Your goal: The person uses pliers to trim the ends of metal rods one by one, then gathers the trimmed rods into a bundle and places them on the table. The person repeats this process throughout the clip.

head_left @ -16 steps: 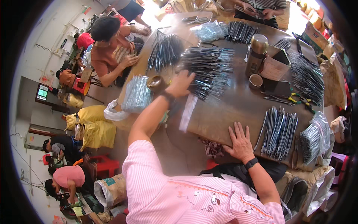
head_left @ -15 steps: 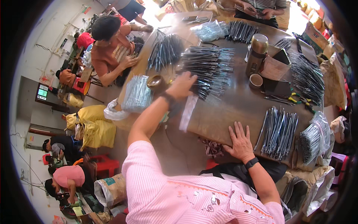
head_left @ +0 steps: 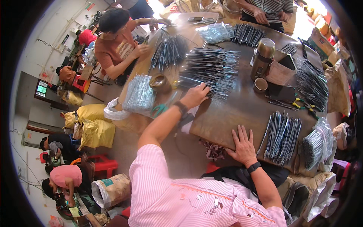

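My left hand [head_left: 195,95] lies over the near left edge of a wide pile of slender, shiny dark rods [head_left: 215,66], its fingers side by side and touching the rods. No object shows inside that hand, though its palm is hidden. Flat on the table [head_left: 215,125], near its front edge, my right hand [head_left: 244,146] rests with fingers spread and holds nothing. Just right of it lies a smaller row of similar rods [head_left: 282,138]. A roll of brown tape [head_left: 159,82] and a clear-wrapped bundle of pale rods [head_left: 139,94] are left of my left hand.
A steel flask [head_left: 262,56], a small cup [head_left: 260,85] and an open box [head_left: 280,70] stand at right, near yellow-handled pliers [head_left: 302,104]. A bagged bundle [head_left: 315,145] sits at the right edge. Co-workers are at the far left [head_left: 121,51] and far side [head_left: 266,13].
My left hand has come nearer to me, from the left side of the pile to its near edge. My right hand stays put. The co-worker at left has raised their head and reached onto the table.
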Tool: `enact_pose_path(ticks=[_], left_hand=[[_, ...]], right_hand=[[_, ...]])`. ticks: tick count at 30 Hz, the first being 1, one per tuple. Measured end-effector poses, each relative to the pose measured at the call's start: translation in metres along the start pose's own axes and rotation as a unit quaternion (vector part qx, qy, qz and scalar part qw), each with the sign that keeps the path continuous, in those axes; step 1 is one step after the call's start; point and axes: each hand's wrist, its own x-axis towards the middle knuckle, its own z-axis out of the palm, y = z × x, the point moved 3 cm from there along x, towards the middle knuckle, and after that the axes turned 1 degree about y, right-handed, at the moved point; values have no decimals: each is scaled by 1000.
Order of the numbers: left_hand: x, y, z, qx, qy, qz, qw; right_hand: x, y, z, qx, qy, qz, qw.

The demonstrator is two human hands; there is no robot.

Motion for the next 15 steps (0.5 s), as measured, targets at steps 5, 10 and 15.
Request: enact_pose_path(ticks=[5,10,15], left_hand=[[-4,2,7,25,26,-2,999],[-11,8,6,11,66,-32,997],[-20,17,8,-30,126,-98,987]], right_hand=[[0,0,1,-4,-2,-1,1000],[0,-1,2,-11,5,-3,1000],[-2,-1,2,-18,2,-5,1000]])
